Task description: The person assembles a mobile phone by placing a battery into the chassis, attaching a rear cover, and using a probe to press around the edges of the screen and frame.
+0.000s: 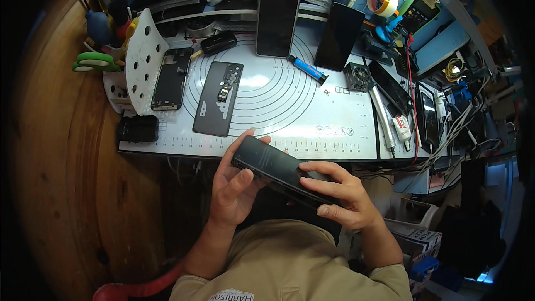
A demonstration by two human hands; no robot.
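Observation:
A dark smartphone (pixel 273 164) is held in front of my body, just off the table's near edge, its screen side tilted up. My left hand (pixel 233 189) grips its left end, thumb along the near edge and fingers behind. At the other end, my right hand (pixel 345 192) has its fingers on the screen and its thumb by the lower edge. On the mat beyond lies a detached grey phone back cover (pixel 214 108) with small parts on it. Left of that is an opened phone body (pixel 171 79) on bubble wrap.
Two phones, one pale-edged (pixel 277 23) and one dark (pixel 340 36), lean at the back. A blue syringe tube (pixel 308 69) lies before them. A white perforated holder (pixel 144 50) with green-handled scissors (pixel 96 62) stands left; cables (pixel 446 145) and a soldering-type pen (pixel 382 117) crowd the right.

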